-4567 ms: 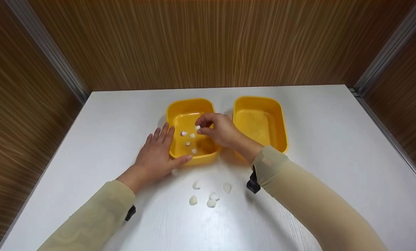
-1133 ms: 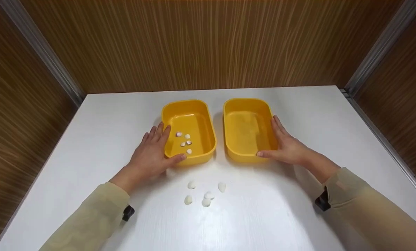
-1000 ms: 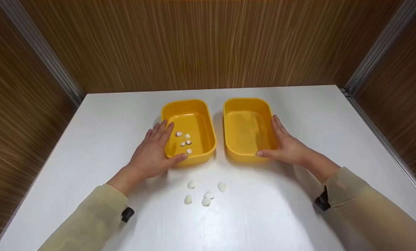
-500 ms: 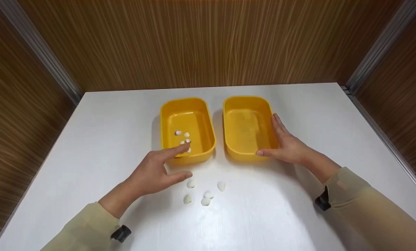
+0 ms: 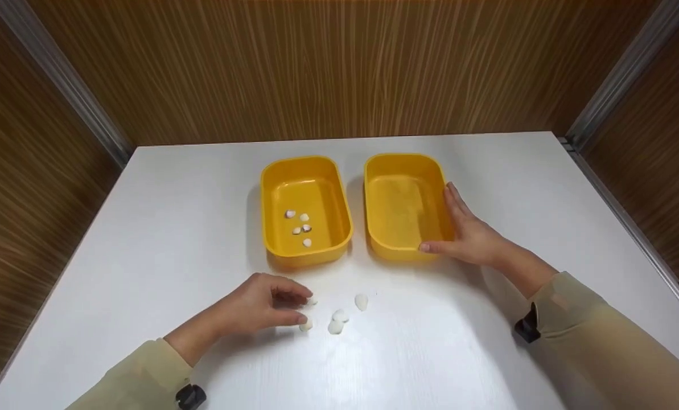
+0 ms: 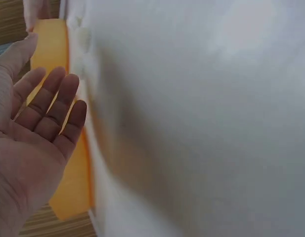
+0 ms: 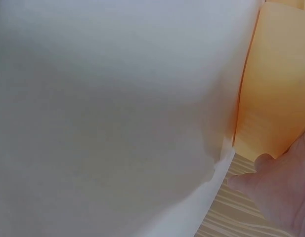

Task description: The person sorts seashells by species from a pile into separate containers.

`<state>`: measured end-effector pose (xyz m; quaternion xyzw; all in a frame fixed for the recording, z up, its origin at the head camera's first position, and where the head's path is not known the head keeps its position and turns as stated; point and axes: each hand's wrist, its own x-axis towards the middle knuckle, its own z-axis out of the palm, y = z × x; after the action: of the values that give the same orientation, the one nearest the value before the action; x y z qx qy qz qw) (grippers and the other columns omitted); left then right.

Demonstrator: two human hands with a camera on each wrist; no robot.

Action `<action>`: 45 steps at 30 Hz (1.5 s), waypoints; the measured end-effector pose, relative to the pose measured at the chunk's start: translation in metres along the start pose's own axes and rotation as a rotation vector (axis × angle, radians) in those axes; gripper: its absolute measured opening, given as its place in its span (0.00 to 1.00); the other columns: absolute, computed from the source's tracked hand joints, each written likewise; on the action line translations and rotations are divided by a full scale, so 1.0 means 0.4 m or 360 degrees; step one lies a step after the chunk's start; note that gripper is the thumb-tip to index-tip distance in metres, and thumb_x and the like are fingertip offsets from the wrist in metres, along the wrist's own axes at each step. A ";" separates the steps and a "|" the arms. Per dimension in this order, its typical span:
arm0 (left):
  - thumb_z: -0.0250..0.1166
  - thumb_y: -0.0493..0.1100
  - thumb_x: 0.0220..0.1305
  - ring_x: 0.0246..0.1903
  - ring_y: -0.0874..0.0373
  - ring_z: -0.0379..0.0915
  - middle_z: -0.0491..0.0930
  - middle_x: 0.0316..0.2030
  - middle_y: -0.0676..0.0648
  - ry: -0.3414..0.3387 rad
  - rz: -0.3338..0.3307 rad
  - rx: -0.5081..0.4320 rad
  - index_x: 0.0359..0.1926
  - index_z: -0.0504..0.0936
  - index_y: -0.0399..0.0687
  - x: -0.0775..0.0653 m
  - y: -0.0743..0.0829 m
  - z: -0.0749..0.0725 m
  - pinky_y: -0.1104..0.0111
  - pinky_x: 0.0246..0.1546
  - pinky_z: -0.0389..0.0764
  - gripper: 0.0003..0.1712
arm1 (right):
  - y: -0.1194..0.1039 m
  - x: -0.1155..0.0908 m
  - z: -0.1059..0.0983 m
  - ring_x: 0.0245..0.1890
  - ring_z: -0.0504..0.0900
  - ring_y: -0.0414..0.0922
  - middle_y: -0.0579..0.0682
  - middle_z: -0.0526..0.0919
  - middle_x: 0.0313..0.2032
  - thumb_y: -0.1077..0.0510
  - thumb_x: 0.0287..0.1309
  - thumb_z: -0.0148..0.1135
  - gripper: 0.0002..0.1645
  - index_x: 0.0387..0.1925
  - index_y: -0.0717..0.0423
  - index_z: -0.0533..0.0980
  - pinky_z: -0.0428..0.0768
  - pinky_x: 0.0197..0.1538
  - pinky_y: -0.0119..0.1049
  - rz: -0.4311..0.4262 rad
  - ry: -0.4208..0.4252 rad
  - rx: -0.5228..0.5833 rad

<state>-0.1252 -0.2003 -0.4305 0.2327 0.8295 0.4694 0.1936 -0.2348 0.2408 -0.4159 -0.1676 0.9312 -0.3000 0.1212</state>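
My left hand point(image 5: 254, 307) hovers over the white table, fingers bent and thumb apart from them. Its fingertips are beside a pale shell-like piece point(image 5: 313, 300), and the thumb tip is at another pale piece point(image 5: 306, 325); both are partly hidden. The left wrist view shows the left hand point(image 6: 38, 133) with spread fingers and nothing held. My right hand point(image 5: 473, 236) rests along the right side of the right yellow box point(image 5: 399, 255), thumb on its front rim. Several small whitish pieces point(image 5: 307, 243) lie in the left yellow box point(image 5: 308, 259).
To the right of my left hand lie more pale pieces, two touching point(image 5: 336, 327) and one apart point(image 5: 361, 302). Brown wood-grain panels point(image 5: 339, 68) stand behind and on both sides of the white table point(image 5: 430, 353). A narrow gap separates the boxes.
My right hand left the left box and moved to the right box's side. My left hand let go of the left box and came down toward the pale pieces on the table.
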 end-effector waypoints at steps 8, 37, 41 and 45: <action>0.81 0.46 0.61 0.49 0.56 0.82 0.86 0.46 0.54 -0.0128 -0.0064 0.0029 0.52 0.92 0.55 0.010 -0.030 0.001 0.65 0.57 0.82 0.18 | 0.004 -0.002 0.003 0.84 0.36 0.63 0.44 0.20 0.84 0.26 0.55 0.74 0.83 0.85 0.46 0.24 0.46 0.79 0.67 0.0005 0.0003 0.0013; 0.82 0.45 0.59 0.49 0.59 0.76 0.84 0.43 0.62 -0.0200 0.0047 0.0176 0.46 0.95 0.63 0.020 -0.049 0.012 0.67 0.56 0.74 0.13 | 0.008 -0.001 0.008 0.84 0.35 0.62 0.44 0.20 0.84 0.27 0.55 0.75 0.83 0.85 0.44 0.24 0.45 0.79 0.67 0.0006 0.0011 0.0040; 0.82 0.46 0.60 0.49 0.58 0.75 0.83 0.43 0.62 -0.0207 0.0035 0.0192 0.45 0.94 0.65 0.021 -0.049 0.011 0.65 0.56 0.74 0.12 | 0.009 -0.001 0.007 0.84 0.36 0.63 0.46 0.21 0.84 0.28 0.55 0.75 0.83 0.85 0.44 0.24 0.45 0.79 0.67 -0.0001 0.0018 0.0032; 0.81 0.46 0.61 0.48 0.58 0.75 0.83 0.42 0.62 -0.0209 0.0024 0.0197 0.44 0.94 0.65 0.022 -0.049 0.009 0.65 0.57 0.74 0.11 | 0.006 0.001 0.005 0.83 0.36 0.63 0.45 0.20 0.84 0.28 0.55 0.75 0.83 0.85 0.45 0.24 0.45 0.79 0.67 -0.0003 0.0017 0.0035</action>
<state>-0.1344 -0.2016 -0.4502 0.2808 0.8406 0.4025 0.2291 -0.2350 0.2412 -0.4191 -0.1655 0.9284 -0.3111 0.1179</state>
